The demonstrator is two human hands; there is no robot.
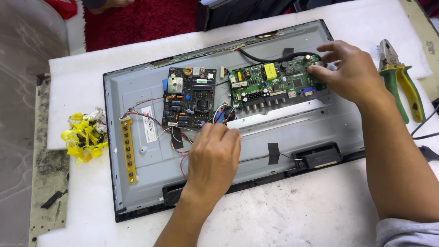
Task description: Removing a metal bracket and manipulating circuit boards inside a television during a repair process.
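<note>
We rest our left hand (pixel 213 153), fingers curled, on the wires (pixel 183 158), our right hand (pixel 350 68), fingers loosely spread, touching the green circuit board (pixel 274 82), pliers (pixel 400 80) nearby

Bright, even daylight, soft shadows, sharp focus, slight bending at edges.
</note>
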